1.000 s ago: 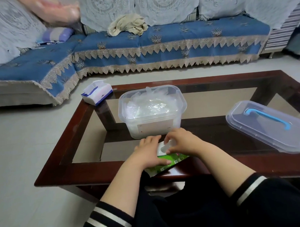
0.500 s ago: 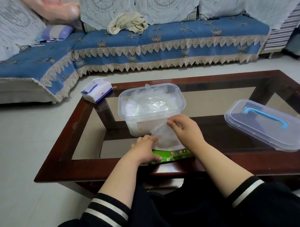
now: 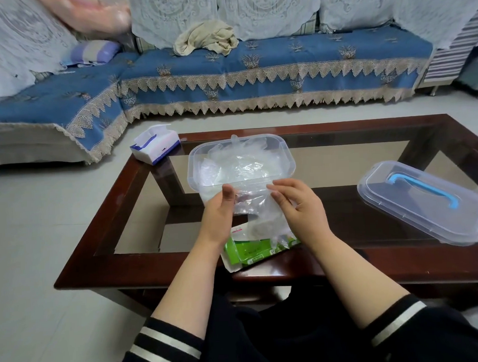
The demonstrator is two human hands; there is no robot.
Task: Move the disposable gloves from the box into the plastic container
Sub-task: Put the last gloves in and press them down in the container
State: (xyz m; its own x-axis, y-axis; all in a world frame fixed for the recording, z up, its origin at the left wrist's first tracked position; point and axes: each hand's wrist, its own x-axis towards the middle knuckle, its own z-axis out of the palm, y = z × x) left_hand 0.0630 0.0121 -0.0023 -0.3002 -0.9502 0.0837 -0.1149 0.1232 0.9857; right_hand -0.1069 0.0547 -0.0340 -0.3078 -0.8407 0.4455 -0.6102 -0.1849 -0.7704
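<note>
both hands' grip, left hand (image 3: 220,208) and right hand (image 3: 298,206), pinches a clear glove (image 3: 256,210); green box (image 3: 251,250) print unreadable.

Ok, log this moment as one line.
left hand: holds glove | right hand: holds glove | container: open | box: on table

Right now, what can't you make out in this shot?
Head view only:
- Gloves left in the box: hidden by the glove both hands hold.
- Count in the container: clear film blurs together.
- Left hand fingertips: behind the glove.
- Pink object on the sofa: blurred, cut by the top edge.
</note>
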